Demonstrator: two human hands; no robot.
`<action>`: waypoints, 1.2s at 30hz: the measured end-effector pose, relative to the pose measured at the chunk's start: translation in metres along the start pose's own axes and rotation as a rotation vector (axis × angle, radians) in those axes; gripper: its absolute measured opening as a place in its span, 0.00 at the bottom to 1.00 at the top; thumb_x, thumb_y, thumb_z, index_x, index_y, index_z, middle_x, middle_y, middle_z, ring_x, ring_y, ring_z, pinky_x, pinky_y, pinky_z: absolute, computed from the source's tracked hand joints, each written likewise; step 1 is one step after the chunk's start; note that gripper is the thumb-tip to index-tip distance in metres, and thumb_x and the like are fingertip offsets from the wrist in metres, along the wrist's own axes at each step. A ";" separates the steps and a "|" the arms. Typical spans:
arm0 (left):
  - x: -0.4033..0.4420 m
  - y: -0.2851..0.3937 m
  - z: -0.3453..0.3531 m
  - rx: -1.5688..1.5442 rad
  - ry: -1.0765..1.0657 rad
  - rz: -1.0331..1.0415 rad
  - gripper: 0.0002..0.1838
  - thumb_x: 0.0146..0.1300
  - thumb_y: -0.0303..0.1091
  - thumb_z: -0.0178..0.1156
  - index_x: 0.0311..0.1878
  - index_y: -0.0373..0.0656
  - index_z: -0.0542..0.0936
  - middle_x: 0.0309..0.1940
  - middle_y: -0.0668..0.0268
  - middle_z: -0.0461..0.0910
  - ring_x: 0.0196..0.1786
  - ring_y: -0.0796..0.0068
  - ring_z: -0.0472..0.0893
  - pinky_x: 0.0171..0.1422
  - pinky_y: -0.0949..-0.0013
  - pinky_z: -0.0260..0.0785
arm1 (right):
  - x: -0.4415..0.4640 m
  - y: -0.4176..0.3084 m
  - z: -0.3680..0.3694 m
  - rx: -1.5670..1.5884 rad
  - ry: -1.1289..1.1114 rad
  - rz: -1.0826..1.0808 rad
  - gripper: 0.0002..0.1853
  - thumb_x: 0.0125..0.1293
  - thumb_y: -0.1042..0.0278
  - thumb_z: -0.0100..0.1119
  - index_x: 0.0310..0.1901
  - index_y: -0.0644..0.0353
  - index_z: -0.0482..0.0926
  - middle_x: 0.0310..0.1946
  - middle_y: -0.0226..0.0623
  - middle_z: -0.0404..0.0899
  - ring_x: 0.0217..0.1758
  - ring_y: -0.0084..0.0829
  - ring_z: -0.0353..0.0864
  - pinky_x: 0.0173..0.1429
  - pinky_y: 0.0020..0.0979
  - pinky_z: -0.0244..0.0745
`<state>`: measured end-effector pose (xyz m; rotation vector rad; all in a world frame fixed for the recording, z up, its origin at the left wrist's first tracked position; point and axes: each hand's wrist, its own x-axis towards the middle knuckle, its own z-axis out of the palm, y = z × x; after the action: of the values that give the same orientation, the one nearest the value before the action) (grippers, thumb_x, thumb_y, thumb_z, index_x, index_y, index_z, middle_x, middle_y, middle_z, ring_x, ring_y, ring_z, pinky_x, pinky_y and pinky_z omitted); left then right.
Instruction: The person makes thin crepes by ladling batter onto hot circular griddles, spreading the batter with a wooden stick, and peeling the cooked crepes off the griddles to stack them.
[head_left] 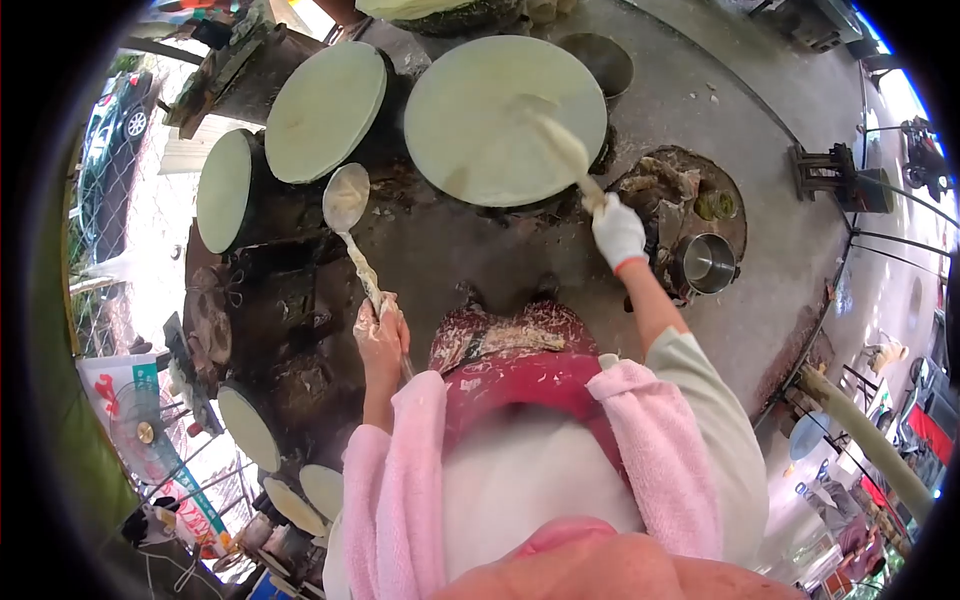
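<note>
My left hand [380, 330], bare and smeared with pale batter, is closed around the handle of a ladle [347, 198]. The ladle's batter-coated bowl is held up near the edge of a round griddle [326, 112]. My right hand [618, 232] wears a white glove and grips a pale, batter-coated paddle [565, 145], blurred toward its far end. That paddle reaches over the largest griddle [480, 120], which is covered by a thin pale-green layer; whether it touches the layer I cannot tell.
More pale round griddles stand at left [224, 190] and lower left [248, 428]. A metal pot [706, 263] sits on a round stand to the right, near a small green dish [715, 205]. A bucket [600, 62] is behind the big griddle. A fan [145, 430] stands at left.
</note>
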<state>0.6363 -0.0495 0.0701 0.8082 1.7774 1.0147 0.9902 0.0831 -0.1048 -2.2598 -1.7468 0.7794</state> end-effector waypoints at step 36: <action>0.071 0.030 0.079 -0.087 -0.207 -0.006 0.08 0.69 0.32 0.52 0.41 0.35 0.73 0.17 0.68 0.66 0.10 0.77 0.64 0.13 0.72 0.52 | 0.012 0.047 -0.066 1.034 -0.320 0.341 0.16 0.72 0.47 0.53 0.55 0.39 0.80 0.18 0.19 0.67 0.11 0.14 0.56 0.14 0.21 0.51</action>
<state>0.6858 0.0468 0.0497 0.8220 1.5491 0.9613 1.0652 0.0916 -0.0738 -1.7161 -0.6788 1.6807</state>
